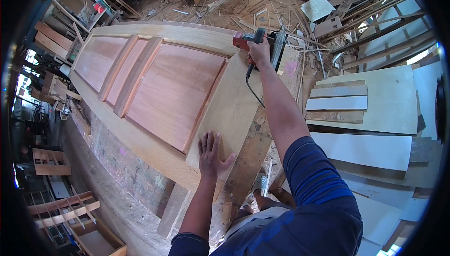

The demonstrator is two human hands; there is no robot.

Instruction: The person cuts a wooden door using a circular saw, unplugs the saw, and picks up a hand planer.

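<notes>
A wooden panelled door (225, 111) lies flat on a worn workbench (248, 162). My left hand (213, 157) rests with spread fingers on the door's near end, beside the large inset panel (173, 92). At the far right corner of the door, my right hand (260, 50) is wrapped round the handle of a red and black power tool (242, 40). The tool sits at the door's end edge, and its black cord (253, 91) hangs down past that edge. Its underside is hidden.
Wood offcuts (258, 14) litter the floor beyond the bench. Stacked pale boards (375, 96) lie to the right, with long strips of wood behind them. A small wooden frame (51, 162) and an open drawer-like box (96, 239) are at the left. A sandalled foot (260, 183) shows below the bench edge.
</notes>
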